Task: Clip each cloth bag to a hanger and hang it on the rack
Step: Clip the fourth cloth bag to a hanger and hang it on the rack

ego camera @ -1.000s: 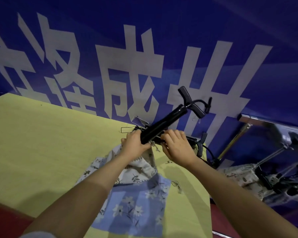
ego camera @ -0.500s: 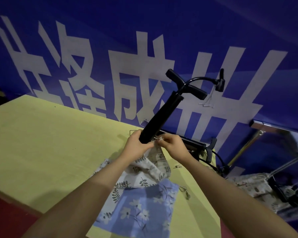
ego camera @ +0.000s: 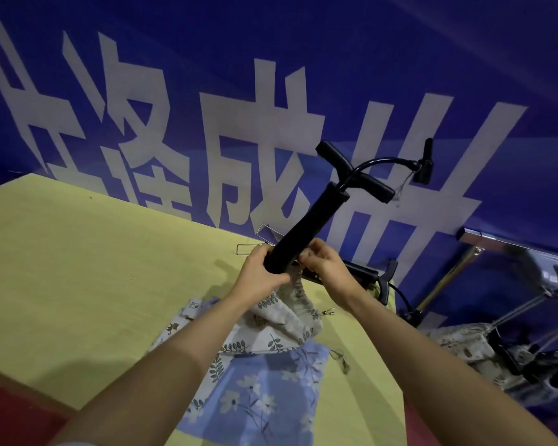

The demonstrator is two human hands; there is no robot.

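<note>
Hanger (ego camera: 306,230) gripped by left hand (ego camera: 261,278), right hand (ego camera: 326,268) pinching leaf-print bag (ego camera: 284,313) (blue bag (ego camera: 258,391) below), rack (ego camera: 509,246) beside table (ego camera: 78,268).

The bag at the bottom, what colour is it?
Blue bag with white flowers, head view.

Dim, blue-tinted lighting; soft shadows fall on the table (ego camera: 78,252). Wide-angle distortion bends edges; right side blurred.
</note>
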